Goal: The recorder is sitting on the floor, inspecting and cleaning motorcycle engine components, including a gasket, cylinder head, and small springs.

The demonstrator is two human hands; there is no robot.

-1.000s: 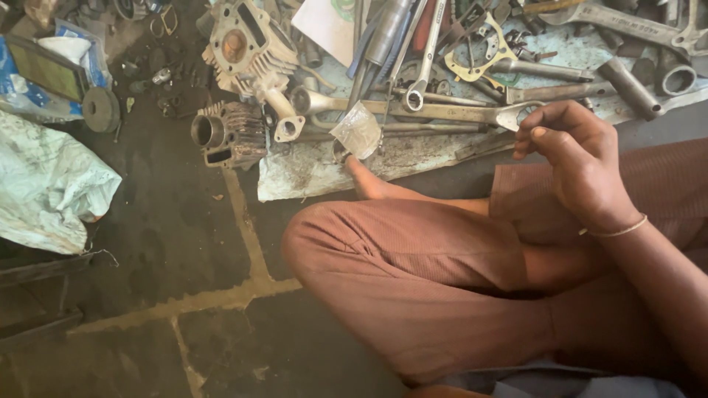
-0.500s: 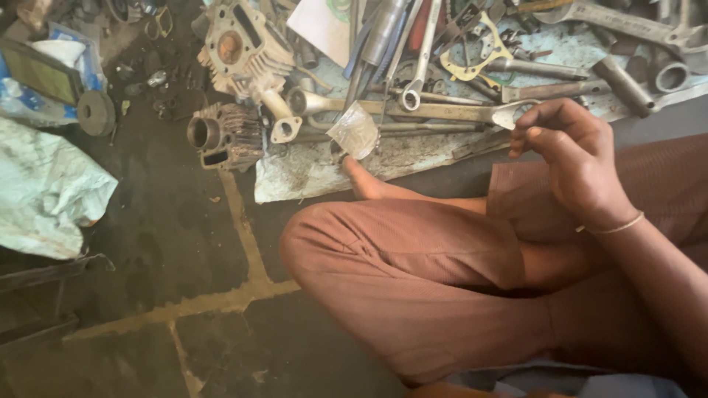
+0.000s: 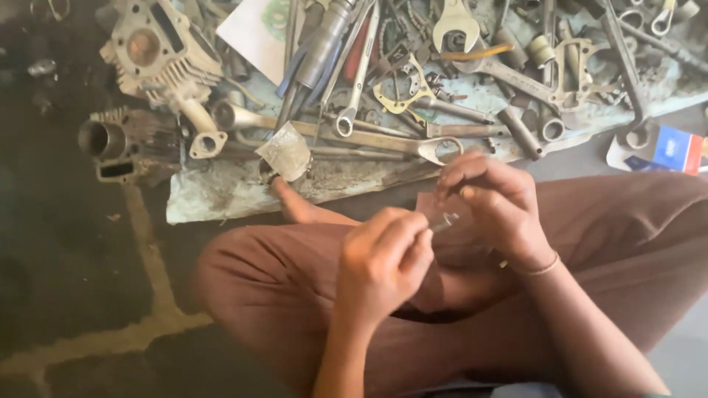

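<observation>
We sit cross-legged, both hands raised over our lap and close together. Our left hand (image 3: pixel 383 262) is curled into a loose fist, forearm rising from the bottom edge, thumb and fingers (image 3: pixel 410 225) pinched together at the top. Our right hand (image 3: pixel 495 208) arches over from the right, wrist bent, fingertips pinched and pointing down toward the left hand.

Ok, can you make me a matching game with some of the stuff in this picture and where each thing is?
Things:
1. small shiny metal part
2. engine cylinder head
3. blue and red box
4. thin bracelet

Places:
A. far right, on the floor
B. between the fingers of both hands
C. on the right wrist
D. top left, beside the tools

Pairs: 1-B, 2-D, 3-A, 4-C
</observation>
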